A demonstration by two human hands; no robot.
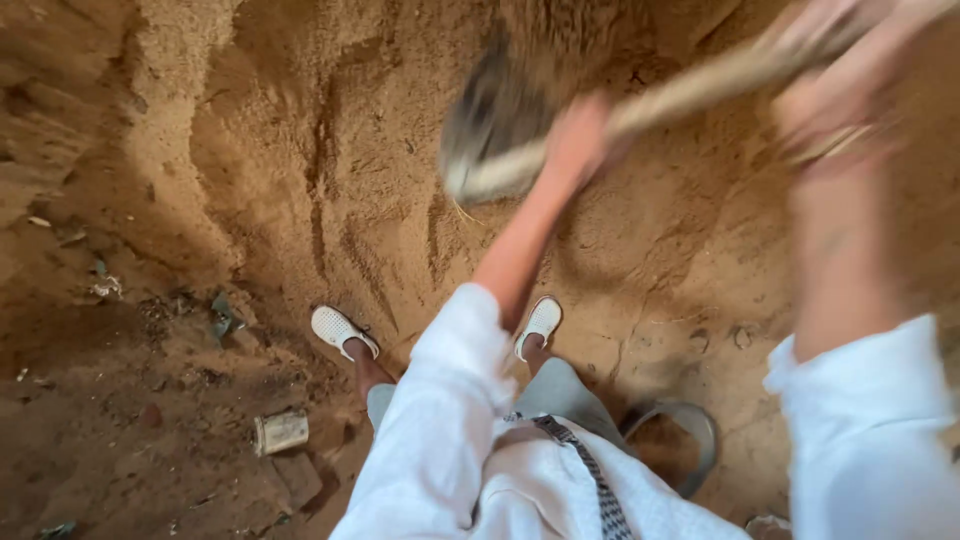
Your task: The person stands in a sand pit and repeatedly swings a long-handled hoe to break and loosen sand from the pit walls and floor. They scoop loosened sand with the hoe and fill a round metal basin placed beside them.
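The sand bank (300,150) is already cut into grooves and hollows, yet most of it stands undug. The left hand (578,135) is wrapped shut around the shovel (500,140) handle just behind the blurred, sand-laden blade; further up the shaft, the right hand (835,95) is closed on the handle's end.

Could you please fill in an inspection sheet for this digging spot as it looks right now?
Surface: loose orange-brown sand, scored with grooves.
Job's things: shovel, blurred, blade raised above the sand; wooden handle slants up to the right.
Clutter: small pale box and scraps of litter on the dirt at left; round metal pan behind the feet.
Hands: left hand grips the handle near the blade; right hand grips it higher up; both blurred.
Cables: nothing seen.
Surroundings: white shoes, white sleeves.
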